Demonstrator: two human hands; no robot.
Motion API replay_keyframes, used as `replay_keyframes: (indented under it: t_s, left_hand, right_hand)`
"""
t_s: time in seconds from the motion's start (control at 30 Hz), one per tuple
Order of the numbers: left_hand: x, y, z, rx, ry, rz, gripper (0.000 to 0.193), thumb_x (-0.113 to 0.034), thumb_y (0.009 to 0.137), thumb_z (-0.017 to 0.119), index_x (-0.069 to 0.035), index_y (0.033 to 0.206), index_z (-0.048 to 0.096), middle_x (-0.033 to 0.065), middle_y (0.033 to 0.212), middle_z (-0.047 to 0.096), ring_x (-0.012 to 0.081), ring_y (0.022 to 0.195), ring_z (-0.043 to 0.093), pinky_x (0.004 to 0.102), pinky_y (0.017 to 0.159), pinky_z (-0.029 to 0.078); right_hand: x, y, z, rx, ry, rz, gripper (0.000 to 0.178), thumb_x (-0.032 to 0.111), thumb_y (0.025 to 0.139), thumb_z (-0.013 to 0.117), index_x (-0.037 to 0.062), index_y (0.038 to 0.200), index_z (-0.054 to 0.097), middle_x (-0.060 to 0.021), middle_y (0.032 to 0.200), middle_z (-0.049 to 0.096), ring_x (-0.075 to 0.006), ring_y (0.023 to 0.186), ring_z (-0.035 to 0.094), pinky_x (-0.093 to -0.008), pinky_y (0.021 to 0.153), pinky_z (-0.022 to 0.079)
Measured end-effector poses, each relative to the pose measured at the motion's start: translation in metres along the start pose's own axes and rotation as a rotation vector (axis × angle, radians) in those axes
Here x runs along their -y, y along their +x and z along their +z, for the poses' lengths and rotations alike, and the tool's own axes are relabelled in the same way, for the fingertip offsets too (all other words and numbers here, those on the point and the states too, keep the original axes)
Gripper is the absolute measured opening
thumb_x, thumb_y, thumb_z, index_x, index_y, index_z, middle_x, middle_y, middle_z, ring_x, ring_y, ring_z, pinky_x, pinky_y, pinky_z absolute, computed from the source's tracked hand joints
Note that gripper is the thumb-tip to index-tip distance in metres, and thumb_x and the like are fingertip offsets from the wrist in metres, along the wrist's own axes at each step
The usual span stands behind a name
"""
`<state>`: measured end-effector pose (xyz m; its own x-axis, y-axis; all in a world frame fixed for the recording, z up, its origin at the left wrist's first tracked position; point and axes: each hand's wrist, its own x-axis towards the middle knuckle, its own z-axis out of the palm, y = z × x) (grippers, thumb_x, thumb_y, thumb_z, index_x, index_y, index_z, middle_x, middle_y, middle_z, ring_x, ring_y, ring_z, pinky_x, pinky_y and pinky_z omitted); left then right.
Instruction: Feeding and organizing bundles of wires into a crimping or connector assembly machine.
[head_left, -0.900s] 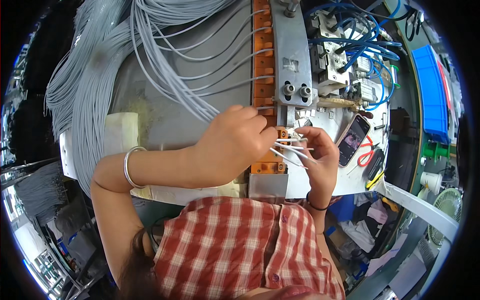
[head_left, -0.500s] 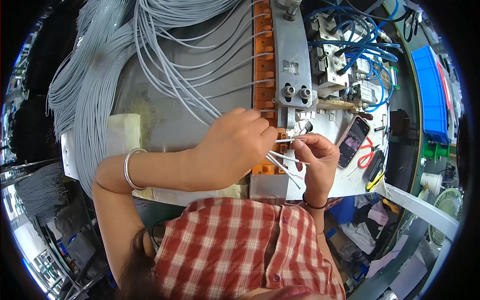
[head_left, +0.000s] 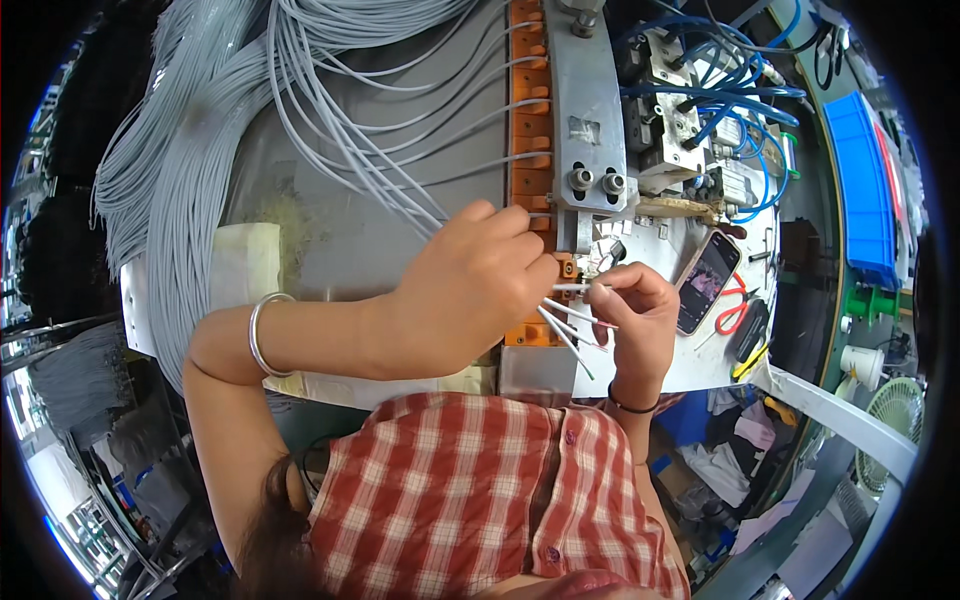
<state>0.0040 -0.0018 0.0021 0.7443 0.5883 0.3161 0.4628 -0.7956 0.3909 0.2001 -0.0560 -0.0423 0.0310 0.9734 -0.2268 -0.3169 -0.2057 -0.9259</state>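
Note:
My left hand (head_left: 480, 285) is closed around a bunch of grey cables (head_left: 408, 205) above the orange fixture strip (head_left: 530, 130). Several white cable ends (head_left: 566, 328) with thin coloured wires at their tips stick out below its fingers. To the right, my right hand (head_left: 640, 315) pinches the tip of one cable (head_left: 568, 287) between thumb and fingers, beside the strip's lower blocks. Further up, single grey cables run into slots of the strip. My fingers hide the exact tip being pinched.
A metal clamp plate (head_left: 590, 130) stands right of the strip, with valve blocks and blue air hoses (head_left: 740, 100) beyond. A phone (head_left: 708, 282), red-handled pliers (head_left: 733, 308) and small metal pieces lie on the white surface. Thick grey cable bundles (head_left: 190, 200) hang at the left.
Both hands stay nearly in place, still holding the cables. The loose cable ends have shifted slightly to the left at their tips, and the orange strip and clamp plate sit marginally differently in view.

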Motion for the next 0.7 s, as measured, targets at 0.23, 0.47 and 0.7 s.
replay_keyframes:
  t_s: [0.23,0.47,0.7]
  left_hand:
    - [0.002,0.0,0.003,-0.011,-0.06,0.09,0.011,-0.001,0.061,0.059,-0.004,0.07,0.052,0.0053,0.066,0.045,0.0216,0.071,0.046,0.0329,0.063,0.036]
    - [0.0,-0.002,-0.002,0.111,0.03,0.022,0.009,-0.004,0.062,0.058,-0.004,0.068,0.051,0.0057,0.066,0.045,0.0221,0.073,0.047,0.034,0.065,0.037]
    - [0.005,-0.001,0.001,0.065,0.066,0.087,0.01,-0.003,0.061,0.057,-0.004,0.066,0.049,0.0064,0.065,0.045,0.0225,0.072,0.047,0.0342,0.067,0.038]
  right_hand:
    - [-0.005,0.006,0.0,-0.051,-0.153,-0.001,0.006,0.002,0.082,0.06,-0.0017,0.08,0.057,-0.0026,0.065,0.057,-0.0039,0.048,0.046,-0.0172,0.04,0.035]
    - [-0.005,0.012,-0.01,0.11,-0.074,0.211,0.008,0.007,0.086,0.057,0.0008,0.08,0.054,0.0016,0.062,0.053,-0.0019,0.048,0.042,-0.0164,0.04,0.03]
    - [-0.008,0.007,-0.005,0.01,-0.246,0.047,0.011,0.01,0.087,0.055,0.0029,0.079,0.053,0.0055,0.06,0.048,-0.0002,0.048,0.037,-0.0165,0.041,0.026]
